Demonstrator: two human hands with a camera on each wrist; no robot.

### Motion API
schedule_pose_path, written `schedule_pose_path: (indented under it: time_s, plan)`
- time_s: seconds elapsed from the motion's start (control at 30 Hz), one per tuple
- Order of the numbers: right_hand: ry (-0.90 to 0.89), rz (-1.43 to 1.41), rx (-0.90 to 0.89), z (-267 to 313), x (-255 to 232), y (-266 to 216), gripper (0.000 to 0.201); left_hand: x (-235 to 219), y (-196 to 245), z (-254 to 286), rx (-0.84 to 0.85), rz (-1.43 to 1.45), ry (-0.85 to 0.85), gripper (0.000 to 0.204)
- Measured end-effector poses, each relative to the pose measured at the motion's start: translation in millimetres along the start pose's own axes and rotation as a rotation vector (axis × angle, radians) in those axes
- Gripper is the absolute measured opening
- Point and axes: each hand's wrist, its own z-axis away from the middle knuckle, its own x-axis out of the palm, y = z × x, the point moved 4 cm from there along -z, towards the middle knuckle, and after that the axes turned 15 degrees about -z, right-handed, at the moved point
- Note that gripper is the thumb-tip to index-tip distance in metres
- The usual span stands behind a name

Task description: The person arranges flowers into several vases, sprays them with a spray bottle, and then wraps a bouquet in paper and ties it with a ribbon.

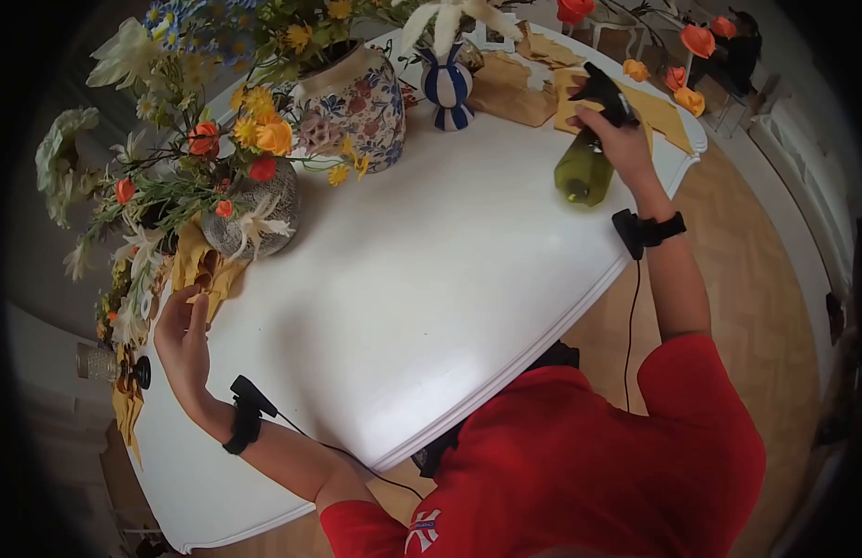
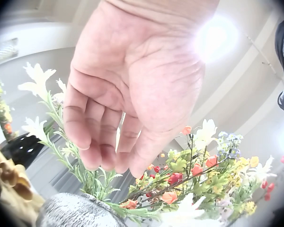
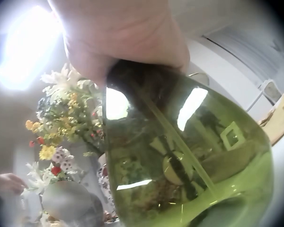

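A green see-through spray bottle (image 1: 583, 172) with a black spray head is gripped at its neck by my right hand (image 1: 624, 147), over the table's far right part. In the right wrist view the bottle (image 3: 146, 156) fills the middle; a dip tube and some liquid show inside. My left hand (image 1: 183, 342) holds nothing, its fingers loosely bent beside yellow crumpled wrapping (image 1: 228, 279) at the table's left. Close by stands a grey textured vase (image 1: 280, 209) of artificial flowers. The left wrist view shows the bare palm (image 2: 132, 71) in front of white lilies (image 2: 37, 82).
A large floral-patterned vase (image 1: 380, 112) and a blue-and-white striped vase (image 1: 447, 86) stand toward the back of the white table (image 1: 375, 270). Brown paper (image 1: 510, 91) lies at the back right. Orange flowers (image 1: 697, 41) hang over that corner. A glass-topped holder (image 1: 98, 363) lies at the left edge.
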Motion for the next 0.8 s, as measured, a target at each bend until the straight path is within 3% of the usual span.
schedule_pose_path:
  time_s: [0.17, 0.33, 0.63, 0.8]
  plan:
    - [0.141, 0.122, 0.021, -14, -69, -7, 0.047, 1, -2, -1, -0.028, 0.017, -0.018, 0.028]
    - [0.08, 0.138, -0.065, -26, -133, 21, 0.048, 1, -1, 1, 0.014, 0.065, 0.02, 0.026]
    - [0.043, 0.206, -0.092, -26, -131, 35, 0.041, -1, -2, 2, -0.044, -0.004, 0.036, 0.025]
    - [0.023, 0.308, -0.131, -43, -157, 57, 0.035, -1, -5, 2, -0.054, -0.002, 0.041, 0.026]
